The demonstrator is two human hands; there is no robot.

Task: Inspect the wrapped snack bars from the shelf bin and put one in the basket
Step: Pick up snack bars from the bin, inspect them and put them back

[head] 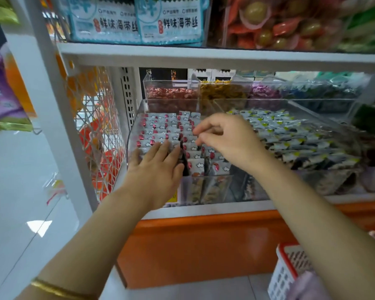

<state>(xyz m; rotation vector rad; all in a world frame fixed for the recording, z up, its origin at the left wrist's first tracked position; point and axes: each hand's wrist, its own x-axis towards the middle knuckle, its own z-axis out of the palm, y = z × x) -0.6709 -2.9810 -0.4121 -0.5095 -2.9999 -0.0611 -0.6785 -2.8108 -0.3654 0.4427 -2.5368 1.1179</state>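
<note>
L hand (154,169) fingers flat on snack bars (158,126); R hand (225,139) fingers curled, hold unclear.

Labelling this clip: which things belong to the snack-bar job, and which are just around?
Job: snack bars, bin, basket, left hand, right hand.
Around: seaweed packs, foil candies, neighbouring bars, bracelet.

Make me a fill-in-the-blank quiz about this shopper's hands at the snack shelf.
1. The flat hand resting on the snack bars is the person's ____ one.
2. The white basket at lower right has a ____ rim.
3. A ____ bracelet circles the left wrist.
Missing words: left; red; gold.
</note>
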